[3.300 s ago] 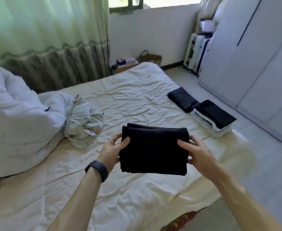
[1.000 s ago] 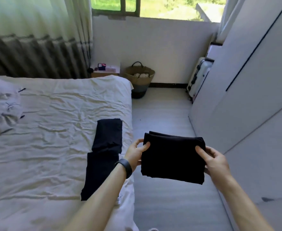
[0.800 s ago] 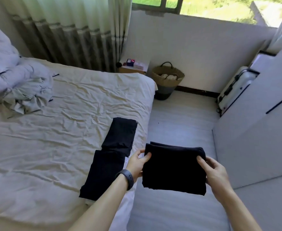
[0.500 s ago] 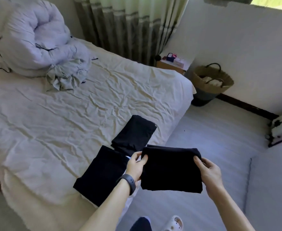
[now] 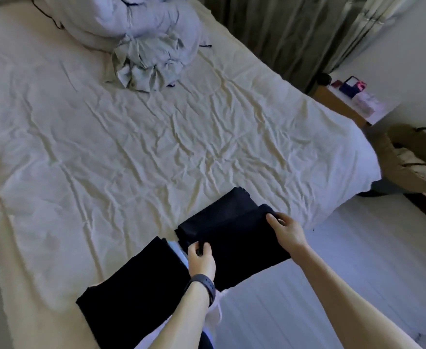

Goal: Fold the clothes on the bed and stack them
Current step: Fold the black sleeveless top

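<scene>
I hold a folded black garment (image 5: 247,248) over the bed's near edge, partly over a folded black piece (image 5: 222,210) lying on the sheet. My left hand (image 5: 202,259) grips its left edge and my right hand (image 5: 286,229) grips its far right corner. A stack (image 5: 131,295) topped by a black folded garment, with white layers showing at its edge, sits on the bed to the left of my left wrist. A crumpled pale green garment (image 5: 146,64) lies unfolded far up the bed.
A rolled pale duvet (image 5: 121,18) lies at the head of the bed (image 5: 131,152). A woven basket (image 5: 416,159) and a small wooden table (image 5: 343,104) with boxes stand by the wall on the right. Grey floor lies under my right arm.
I have turned from the room towards the bed and carried the folded black garment down and left, from mid-air over the floor to above the folded pieces at the bed's edge.
</scene>
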Available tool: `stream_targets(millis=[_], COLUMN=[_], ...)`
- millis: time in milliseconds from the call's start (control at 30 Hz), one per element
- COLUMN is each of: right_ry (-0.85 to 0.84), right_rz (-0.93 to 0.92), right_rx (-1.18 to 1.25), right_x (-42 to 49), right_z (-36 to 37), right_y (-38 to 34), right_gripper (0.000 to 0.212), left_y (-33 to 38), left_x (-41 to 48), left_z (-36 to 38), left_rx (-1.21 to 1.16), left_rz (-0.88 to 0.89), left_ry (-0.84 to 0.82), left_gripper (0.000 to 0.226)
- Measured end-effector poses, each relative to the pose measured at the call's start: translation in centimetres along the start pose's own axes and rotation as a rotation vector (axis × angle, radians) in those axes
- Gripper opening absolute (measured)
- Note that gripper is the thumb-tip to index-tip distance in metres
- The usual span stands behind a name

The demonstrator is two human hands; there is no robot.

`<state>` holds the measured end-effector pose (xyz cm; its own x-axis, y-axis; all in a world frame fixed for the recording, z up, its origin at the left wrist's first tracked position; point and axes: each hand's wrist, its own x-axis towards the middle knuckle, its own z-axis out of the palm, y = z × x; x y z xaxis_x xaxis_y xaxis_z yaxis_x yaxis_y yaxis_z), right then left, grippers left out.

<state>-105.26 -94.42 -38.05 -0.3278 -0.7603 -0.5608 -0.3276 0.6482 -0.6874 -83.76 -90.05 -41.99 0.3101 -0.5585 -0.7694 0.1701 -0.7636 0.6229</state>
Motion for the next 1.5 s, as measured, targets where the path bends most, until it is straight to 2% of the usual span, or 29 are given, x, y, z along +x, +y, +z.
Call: stream_targets(millis=[100, 233, 367, 467, 533, 600, 667, 700, 767, 967, 1100, 1300, 1500], right_ry=[-0.073, -0.154, -0.166, -0.092, -0.006, 0.109, 0.173, 0.161, 0.088, -0.095, -0.122, -0.126, -0.160], right_rz=[0.014, 0.025, 0.074, 0.049, -0.034, -0.243, -0.541, -0.667, -0.796, -0.742, -0.704, -0.748, -0.646], right_rx=[-0.076, -0.163, -0.248, -0.294, -0.326, -0.470, -0.665, -0.750, -0.875, -1.053, -1.024, -0.954, -1.108], right_x=[5.8, 10.9, 13.7, 13.7, 11.8, 9.5, 8.1, 8.0, 9.4, 16.2, 18.8, 20.7, 18.5], right_z=[2.1, 5.5, 7.8, 8.5, 8.3, 8.1, 8.3, 8.5, 8.9, 10.4, 10.6, 11.2, 10.6], right_y=[-1.5, -1.4, 0.1, 0.7, 1.2, 2.1, 3.4, 4.0, 4.6, 8.4, 11.1, 13.2, 10.2], right_gripper=[0.022, 0.018, 0.041, 0.049, 0.050, 0.051, 0.046, 0.044, 0.047, 0.060, 0.062, 0.064, 0.063], left_y=[0.6, 0.0, -0.6, -1.1, -1.5, -2.2, -2.9, -3.2, -3.8, -6.6, -7.3, -8.5, -6.7], left_x=[4.1, 8.4, 11.2, 11.2, 9.6, 7.8, 7.2, 7.5, 9.2, 16.0, 17.6, 18.6, 17.0], left_z=[1.9, 2.9, 3.5, 3.9, 4.3, 5.1, 5.7, 5.8, 6.1, 5.1, 6.0, 6.6, 6.9], left_rx=[-0.015, 0.026, 0.062, 0.133, 0.300, 0.629, 0.966, 1.088, 1.237, 1.370, 1.408, 1.437, 1.550], left_rz=[-0.060, -0.113, -0.142, -0.067, 0.159, 0.562, 0.878, 0.941, 0.920, 0.862, 0.850, 0.799, 0.627], left_ry=[0.110, 0.184, 0.201, 0.210, 0.304, 0.343, 0.132, 0.043, -0.023, 0.042, 0.056, 0.049, -0.054], left_gripper=[0.035, 0.037, 0.039, 0.042, 0.050, 0.057, 0.064, 0.068, 0.076, 0.083, 0.092, 0.091, 0.089])
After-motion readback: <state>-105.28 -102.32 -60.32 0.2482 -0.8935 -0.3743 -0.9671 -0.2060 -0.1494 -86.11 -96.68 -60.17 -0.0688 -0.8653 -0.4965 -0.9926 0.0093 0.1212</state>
